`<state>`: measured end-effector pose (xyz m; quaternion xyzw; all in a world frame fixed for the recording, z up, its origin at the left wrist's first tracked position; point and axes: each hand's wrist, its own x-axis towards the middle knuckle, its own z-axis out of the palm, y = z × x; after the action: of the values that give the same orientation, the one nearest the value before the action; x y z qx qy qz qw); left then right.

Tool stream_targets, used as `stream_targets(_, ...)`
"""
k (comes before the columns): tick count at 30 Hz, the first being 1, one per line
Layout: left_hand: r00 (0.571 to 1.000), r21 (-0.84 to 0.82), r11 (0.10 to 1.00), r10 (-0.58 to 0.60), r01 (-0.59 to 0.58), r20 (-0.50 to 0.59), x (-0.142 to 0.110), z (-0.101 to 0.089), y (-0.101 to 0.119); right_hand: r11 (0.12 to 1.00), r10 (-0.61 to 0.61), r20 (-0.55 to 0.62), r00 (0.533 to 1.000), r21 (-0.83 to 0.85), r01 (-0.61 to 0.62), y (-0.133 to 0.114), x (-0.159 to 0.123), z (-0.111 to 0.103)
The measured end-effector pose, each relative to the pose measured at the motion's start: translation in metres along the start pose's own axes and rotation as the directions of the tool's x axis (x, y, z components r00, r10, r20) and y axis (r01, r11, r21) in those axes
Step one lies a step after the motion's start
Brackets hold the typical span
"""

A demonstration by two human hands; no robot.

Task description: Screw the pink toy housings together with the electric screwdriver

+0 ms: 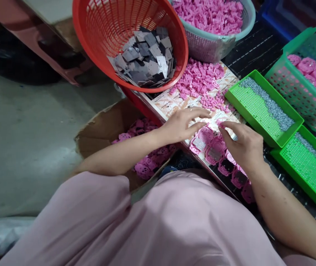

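Lilac cloth (191,218) covers the lap, nearest to the head camera I monitor from a distance. Just beyond it I find pink casings (204,135) in a slanting row along the near edge of the table (160,105), from between the hands to beside the right forearm.

The right hand (242,142) pinches a small pink piece (219,123) between thumb and finger, above the table. The left hand (178,123) is spread, thumb apart from curved fingers; I see nothing held in it.

In my judgement, the piece calls for a light grip at its edges, a square rather than tilted approach, and the left fingers steadying a casing by its rim so that nothing inside shifts.

Condition of the casings: plastic, rounded, scalloped in outline. Several carry a flat plate, silvery at the left-hand end, darker further along. The forearm partly hides the other end. The piece is too small for me to judge its form.

Below the table edge, a cardboard box (91,142) holds more pink parts. Past the hands lie loose pink parts (191,83); to their right, green trays (260,107) hold tiny metal parts. Farther off, I note a red basket (181,62) of grey plates and a pale basket (216,46) heaped with pink.
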<state>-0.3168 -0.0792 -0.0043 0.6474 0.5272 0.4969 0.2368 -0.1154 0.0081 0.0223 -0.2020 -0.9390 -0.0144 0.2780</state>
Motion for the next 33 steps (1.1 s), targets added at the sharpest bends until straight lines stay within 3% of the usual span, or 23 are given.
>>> stream_targets(3, 0.980, 0.388, 0.900, 0.195, -0.198, 0.048, -0.028, -0.001, 0.001, 0.999, 0.021, 0.101, 0.995, -0.049, -0.016, -0.002, -0.004, 0.005)
stream_targets(8, 0.944, 0.593, 0.735, 0.249, -0.330, 0.216, -0.056, 0.010, 0.004, 0.993, -0.015, 0.175, 0.984, -0.112, 0.035, -0.006, -0.006, 0.018)
stream_targets(11, 0.943, 0.635, 0.700, 0.199, -0.327, 0.267, -0.060, 0.015, 0.003, 0.989, -0.051, 0.212, 0.976, -0.128, 0.079, -0.008, -0.004, 0.020)
stream_targets(15, 0.936, 0.652, 0.673, 0.218, -0.350, 0.277, -0.060, 0.016, 0.001, 0.968, -0.047, 0.308, 0.950, -0.221, 0.120, -0.019, 0.002, 0.012)
stream_targets(20, 0.934, 0.635, 0.689, 0.200, -0.349, 0.296, -0.059, 0.014, 0.001, 0.944, -0.069, 0.370, 0.926, -0.277, 0.181, -0.035, 0.012, 0.007)
stream_targets(25, 0.939, 0.629, 0.706, 0.166, -0.327, 0.302, -0.058, 0.013, 0.000, 0.955, -0.075, 0.337, 0.939, -0.246, 0.164, -0.032, 0.006, 0.014)
stream_targets(29, 0.933, 0.634, 0.692, 0.177, -0.345, 0.314, -0.059, 0.012, 0.000, 0.985, -0.054, 0.295, 0.954, -0.138, 0.099, -0.018, -0.002, 0.009)
stream_targets(33, 0.937, 0.634, 0.694, 0.198, -0.341, 0.287, -0.057, 0.015, 0.003, 0.997, 0.040, 0.185, 0.982, -0.065, -0.029, 0.031, -0.007, -0.014)
